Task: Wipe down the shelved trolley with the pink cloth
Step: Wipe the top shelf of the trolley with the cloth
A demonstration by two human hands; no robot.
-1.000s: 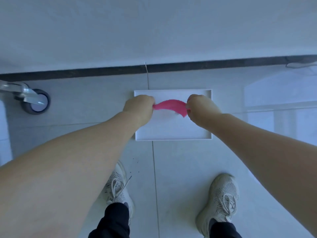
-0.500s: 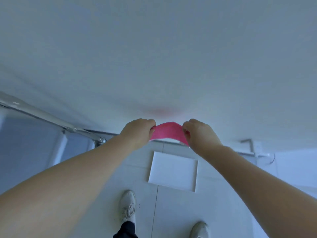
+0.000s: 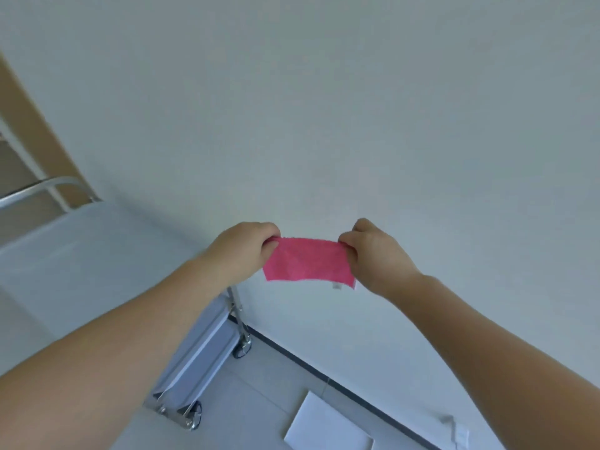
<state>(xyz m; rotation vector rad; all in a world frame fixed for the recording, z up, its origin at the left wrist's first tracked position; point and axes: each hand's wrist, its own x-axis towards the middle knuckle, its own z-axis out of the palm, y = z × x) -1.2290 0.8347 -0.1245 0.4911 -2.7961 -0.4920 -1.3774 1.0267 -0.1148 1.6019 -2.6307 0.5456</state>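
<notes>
Holding pink cloth up in air, stretched flat between both hands. Left hand pinches left top corner, right hand pinches right top corner. Small white tag at cloth's bottom right, writing too small to read. Shelved trolley low on left, wheels on floor. White tray on floor, near right.

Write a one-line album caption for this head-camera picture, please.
Both hands, left hand and right hand, stretch a pink cloth in the air beside the trolley.
</notes>
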